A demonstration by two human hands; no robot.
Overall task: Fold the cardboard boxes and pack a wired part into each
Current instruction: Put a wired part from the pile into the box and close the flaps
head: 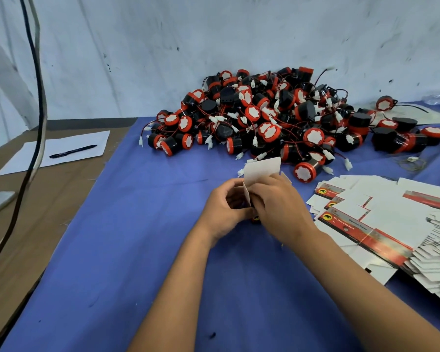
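Two hands at mid-bench | left hand (224, 207) and right hand (281, 209) both pinch a half-folded cardboard box (262, 170) | risk — flap buckles under uneven pressure — wired parts (259, 118) heaped at far edge.

Head view – forward and down, close over hands (252, 207)

Scuffed white wall (214, 34) behind a brown table (36, 212) under blue cloth (137, 250).
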